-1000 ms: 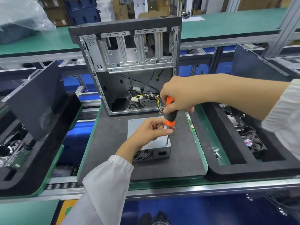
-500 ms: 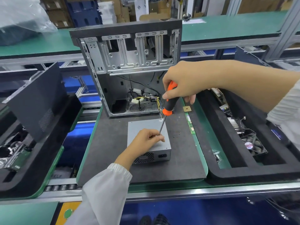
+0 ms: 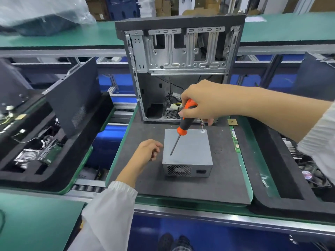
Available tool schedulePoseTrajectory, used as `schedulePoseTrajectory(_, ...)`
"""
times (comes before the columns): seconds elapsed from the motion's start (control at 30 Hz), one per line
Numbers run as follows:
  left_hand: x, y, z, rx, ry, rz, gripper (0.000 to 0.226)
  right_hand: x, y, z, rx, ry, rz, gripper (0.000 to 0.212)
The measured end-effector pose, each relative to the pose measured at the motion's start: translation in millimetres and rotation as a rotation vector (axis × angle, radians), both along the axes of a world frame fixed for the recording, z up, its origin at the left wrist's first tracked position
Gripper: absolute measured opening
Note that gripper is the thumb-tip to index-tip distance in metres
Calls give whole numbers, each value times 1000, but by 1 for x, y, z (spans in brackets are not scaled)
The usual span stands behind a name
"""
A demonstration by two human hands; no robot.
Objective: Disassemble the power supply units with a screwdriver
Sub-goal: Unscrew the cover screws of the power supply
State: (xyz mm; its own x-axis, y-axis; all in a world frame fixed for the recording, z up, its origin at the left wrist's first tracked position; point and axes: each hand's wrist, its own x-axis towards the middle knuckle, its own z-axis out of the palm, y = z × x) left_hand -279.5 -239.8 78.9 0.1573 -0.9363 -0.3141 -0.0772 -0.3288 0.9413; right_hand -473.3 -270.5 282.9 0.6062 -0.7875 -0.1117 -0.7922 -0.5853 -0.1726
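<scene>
A grey metal power supply unit (image 3: 194, 147) lies on the dark foam mat (image 3: 224, 171), its fan grille and socket facing me. My right hand (image 3: 199, 104) grips the orange and black screwdriver (image 3: 184, 120) above the unit. The screwdriver's shaft slants down to the left, and its tip sits over the left part of the unit's top face. My left hand (image 3: 147, 151) hovers just left of the unit and does not touch it. Its fingers are curled inward, and whether they hold something small is hidden.
An open computer case (image 3: 181, 57) stands upright behind the unit, with cables inside. A black foam tray (image 3: 268, 160) with fans lies at the right. Another tray (image 3: 59, 171) with parts and a leaning dark panel (image 3: 72, 105) is at the left. Conveyor rails run along the front.
My left hand left the unit's top and drew away to the left with curled fingers. My right hand lifted the screwdriver from the unit's front right corner, and it now slants over the top.
</scene>
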Motion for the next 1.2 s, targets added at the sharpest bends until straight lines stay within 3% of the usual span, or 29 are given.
schedulePoseTrajectory(0.23,12,23,-19,-8,-65,-258,24,22,4,-8,6,58,40,25)
schedulePoseTrajectory(0.53,13,28,-23,-12,44,-275,20,31,9,-10,13,98,57,25)
schedulePoseTrajectory(1.2,15,25,-27,0,42,-302,17,37,8,-13,-51,140,145,30)
